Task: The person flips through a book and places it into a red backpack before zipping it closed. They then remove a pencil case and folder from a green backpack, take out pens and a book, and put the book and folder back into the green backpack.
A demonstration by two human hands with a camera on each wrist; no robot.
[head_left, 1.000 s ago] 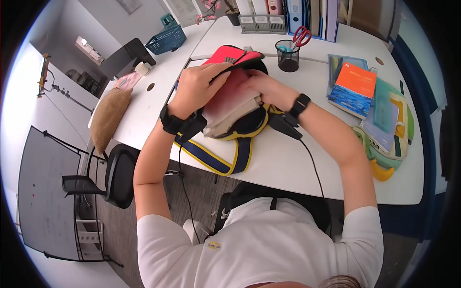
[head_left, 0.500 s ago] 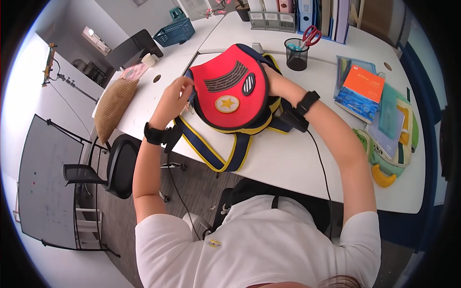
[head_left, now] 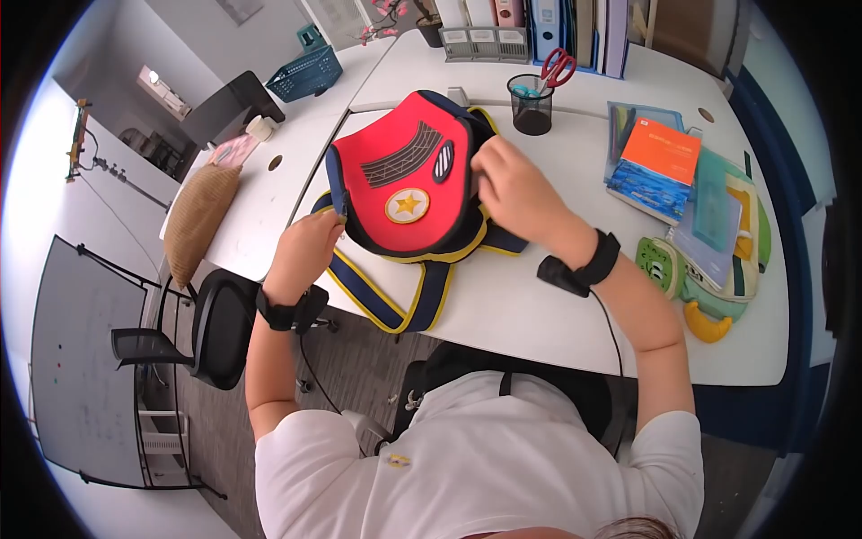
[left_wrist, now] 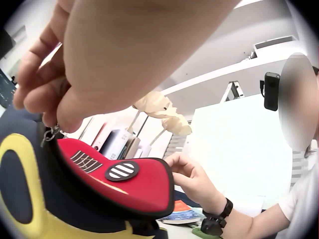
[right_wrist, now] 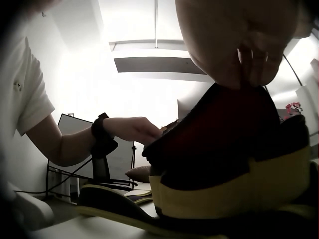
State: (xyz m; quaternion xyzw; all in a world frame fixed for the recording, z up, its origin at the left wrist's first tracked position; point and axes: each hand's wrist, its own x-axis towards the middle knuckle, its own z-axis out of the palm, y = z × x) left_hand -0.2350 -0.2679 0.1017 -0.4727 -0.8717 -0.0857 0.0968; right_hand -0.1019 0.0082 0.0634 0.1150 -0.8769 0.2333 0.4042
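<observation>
A red, navy and yellow backpack point(head_left: 377, 202) with a star badge lies on the white table, its red flap down over the opening. At the bag's left side my left hand point(head_left: 305, 256) pinches a small metal zipper pull point(left_wrist: 50, 133), seen under the fingertips in the left wrist view. My right hand point(head_left: 525, 198) pinches the flap's dark edge on the right side. From the right wrist view, the zipper teeth point(right_wrist: 185, 119) run along the raised flap edge, with a gap under it. What the bag holds is hidden by the flap.
Navy straps point(head_left: 395, 301) with yellow trim reach the table's front edge. Behind the bag stands a mesh cup point(head_left: 532, 112) with red scissors. Right of it lie an orange and blue book point(head_left: 655, 166), folders and a green bag point(head_left: 718, 296). A tan cushion point(head_left: 202, 220) sits left.
The flap, earlier lifted with pale contents showing, has come down over the opening. My left hand moved down to the zipper at the left; my right hand left the opening for the flap's right edge.
</observation>
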